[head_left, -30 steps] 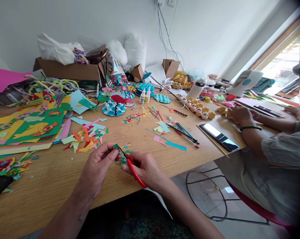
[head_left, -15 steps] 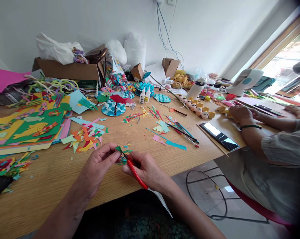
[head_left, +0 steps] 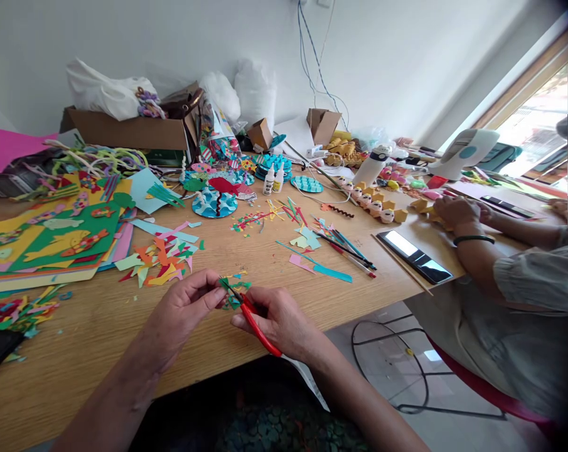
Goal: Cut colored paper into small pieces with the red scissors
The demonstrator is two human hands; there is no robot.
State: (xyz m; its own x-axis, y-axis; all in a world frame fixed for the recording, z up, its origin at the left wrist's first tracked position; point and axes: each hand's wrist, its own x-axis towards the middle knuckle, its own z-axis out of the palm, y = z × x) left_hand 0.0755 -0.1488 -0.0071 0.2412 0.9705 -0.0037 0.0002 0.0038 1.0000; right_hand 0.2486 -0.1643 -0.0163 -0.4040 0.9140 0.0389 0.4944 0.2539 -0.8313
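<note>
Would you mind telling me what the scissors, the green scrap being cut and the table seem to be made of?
Scissors: glossy red handles, probably plastic; dark blades, likely metal. Green scrap: thin, flat and matte, seemingly craft paper or foam sheet. Table: pale wood-grain top with a smooth finish, either wood or laminate.
</note>
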